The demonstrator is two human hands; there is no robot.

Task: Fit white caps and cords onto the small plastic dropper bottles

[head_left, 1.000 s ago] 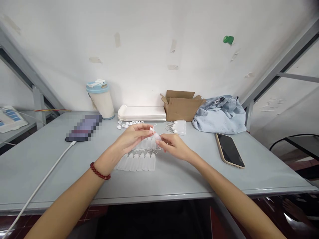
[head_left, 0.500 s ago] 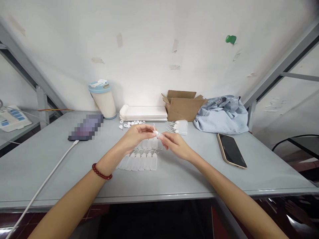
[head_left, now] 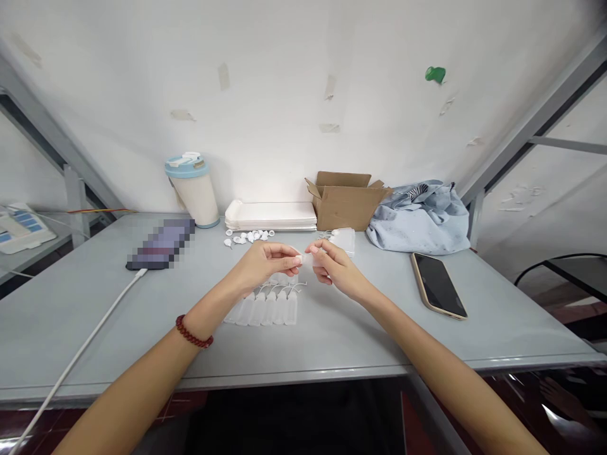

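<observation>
Between my two hands, above the table, is a small translucent plastic bottle. My left hand is closed in a pinch on its small white cap. My right hand is closed at the bottle's body, its fingers curled and partly hiding it. Below my hands lies a row of similar small bottles with thin white strings at their tops, and part of another row shows behind it. Several loose white caps lie beyond my left hand. More bottles with strings rest beyond my right hand.
At the back of the grey table stand a tumbler, a stack of white trays, an open cardboard box and a blue cloth bundle. A phone lies right, and a cabled phone left.
My right hand has shifted slightly, its fingers curling higher beside the bottle. My left fingers have closed further over the cap, and its string no longer shows. The view has moved slightly.
</observation>
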